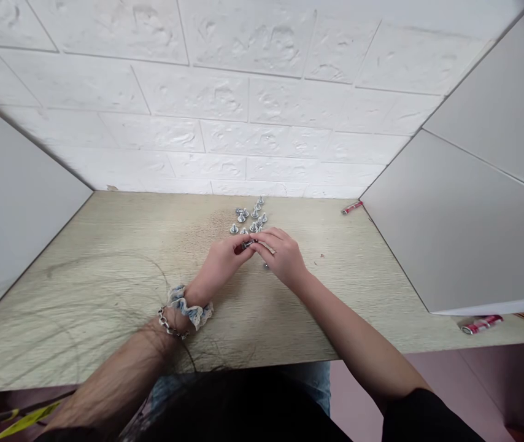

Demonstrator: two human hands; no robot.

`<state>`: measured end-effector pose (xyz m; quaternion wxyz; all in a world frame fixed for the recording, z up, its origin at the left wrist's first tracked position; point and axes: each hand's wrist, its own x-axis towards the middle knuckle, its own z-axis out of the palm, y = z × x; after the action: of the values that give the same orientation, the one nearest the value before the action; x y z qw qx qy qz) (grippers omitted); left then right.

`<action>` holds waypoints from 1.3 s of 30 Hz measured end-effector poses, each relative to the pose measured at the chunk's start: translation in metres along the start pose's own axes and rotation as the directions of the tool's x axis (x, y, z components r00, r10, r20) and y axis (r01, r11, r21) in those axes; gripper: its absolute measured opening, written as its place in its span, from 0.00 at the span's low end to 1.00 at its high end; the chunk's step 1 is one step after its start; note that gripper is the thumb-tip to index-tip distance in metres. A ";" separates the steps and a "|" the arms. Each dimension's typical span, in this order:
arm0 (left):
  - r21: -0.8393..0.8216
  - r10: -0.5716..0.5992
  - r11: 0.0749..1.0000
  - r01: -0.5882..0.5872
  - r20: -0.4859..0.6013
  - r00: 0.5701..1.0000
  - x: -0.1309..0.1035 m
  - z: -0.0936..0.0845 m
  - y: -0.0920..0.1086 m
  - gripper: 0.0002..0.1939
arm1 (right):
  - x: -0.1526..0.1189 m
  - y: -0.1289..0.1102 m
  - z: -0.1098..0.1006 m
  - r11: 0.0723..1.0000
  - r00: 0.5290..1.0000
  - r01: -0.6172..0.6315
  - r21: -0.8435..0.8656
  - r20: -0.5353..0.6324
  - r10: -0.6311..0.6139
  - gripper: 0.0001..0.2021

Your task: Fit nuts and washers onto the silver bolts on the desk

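My left hand (225,256) pinches a small silver bolt (247,244) between thumb and fingers over the middle of the table. From the other side, the fingertips of my right hand (283,253) close on the end of the same bolt, partly covering it. Just beyond both hands stand several silver bolts (255,213) with wide washer-like heads, loosely grouped. One bolt (234,229) sits a little apart on the left. Another (266,266) shows partly beneath my right hand.
The pale wood table (119,270) ends at a white brick-pattern wall (223,135). A grey panel (427,221) bounds the right side, a white one (18,209) the left. One red battery-like cylinder (352,208) lies far right, another (481,325) near right.
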<state>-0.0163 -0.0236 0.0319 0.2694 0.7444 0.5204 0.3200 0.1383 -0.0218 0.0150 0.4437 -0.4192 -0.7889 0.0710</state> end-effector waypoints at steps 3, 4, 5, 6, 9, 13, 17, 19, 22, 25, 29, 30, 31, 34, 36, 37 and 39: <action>0.000 0.007 1.000 -0.007 -0.011 1.000 -0.001 0.000 0.001 0.13 | 0.001 0.001 0.000 0.999 0.999 0.018 0.034 -0.029 -0.017 0.09; 0.002 0.008 1.000 -0.008 -0.010 1.000 -0.001 0.000 0.001 0.13 | 0.001 0.001 0.000 0.998 0.999 0.032 0.054 -0.025 -0.031 0.09; 0.004 0.009 1.000 -0.009 -0.006 1.000 -0.001 0.000 0.000 0.13 | 0.002 0.002 -0.001 0.996 0.999 0.047 0.075 -0.017 -0.045 0.10; 0.008 0.009 1.000 -0.009 -0.001 1.000 -0.001 0.000 0.000 0.12 | 0.002 0.002 -0.001 0.994 0.998 0.058 0.092 -0.005 -0.058 0.10; 0.020 0.005 1.000 -0.005 0.007 1.000 0.000 -0.001 -0.001 0.11 | 0.003 0.003 -0.002 0.989 0.996 0.075 0.131 0.043 -0.081 0.11; 0.015 0.001 1.000 -0.001 0.004 1.000 0.001 0.000 -0.004 0.12 | 0.004 0.003 -0.004 0.986 0.991 0.078 0.145 0.095 -0.093 0.11; 0.024 0.008 1.000 -0.009 0.014 1.000 0.000 0.000 -0.005 0.12 | 0.004 0.004 -0.005 0.990 0.993 0.070 0.121 0.084 -0.080 0.10; 0.029 0.007 1.000 -0.008 0.018 1.000 0.000 0.001 -0.005 0.12 | 0.004 0.005 -0.004 0.992 0.995 0.050 0.114 0.079 -0.059 0.09; 0.018 0.013 1.000 -0.014 0.021 1.000 0.000 0.001 -0.005 0.14 | 0.004 0.007 -0.004 0.994 0.995 0.003 0.108 0.101 -0.014 0.07; 0.005 0.046 0.999 -0.047 0.033 0.998 -0.001 0.001 -0.004 0.15 | 0.006 0.007 -0.006 0.996 0.991 -0.052 0.079 0.124 0.042 0.07; 0.002 0.099 0.995 -0.099 0.056 0.993 -0.003 0.002 -0.002 0.14 | 0.006 0.006 -0.008 0.992 0.978 -0.125 -0.012 0.165 0.125 0.15; 0.006 0.110 0.994 -0.110 0.057 0.992 -0.004 0.003 -0.002 0.13 | 0.005 0.006 -0.007 0.991 0.977 -0.132 -0.036 0.166 0.136 0.17; 0.013 0.116 0.993 -0.117 0.059 0.991 -0.005 0.004 -0.002 0.12 | 0.005 0.005 -0.006 0.990 0.978 -0.131 -0.053 0.158 0.138 0.18; 0.025 0.128 0.991 -0.130 0.074 0.989 -0.007 0.008 -0.002 0.10 | 0.001 0.003 0.001 0.994 0.990 -0.110 -0.015 0.090 0.111 0.17; 0.017 0.134 0.991 -0.136 0.083 0.988 -0.008 0.010 -0.001 0.10 | -0.002 0.002 0.007 0.990 0.994 -0.107 0.089 0.022 0.105 0.16; 0.007 0.133 0.991 -0.134 0.084 0.988 -0.008 0.011 0.000 0.10 | -0.003 0.001 0.009 0.984 0.994 -0.105 0.145 -0.005 0.107 0.16; -0.035 0.097 0.995 -0.094 0.090 0.991 -0.008 0.011 0.001 0.10 | -0.004 -0.001 0.011 0.968 0.995 -0.096 0.232 -0.008 0.100 0.17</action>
<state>-0.0092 -0.0321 0.0238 0.2887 0.7783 0.4663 0.3058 0.1302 -0.0219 0.0060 0.4931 -0.4038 -0.7492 0.1804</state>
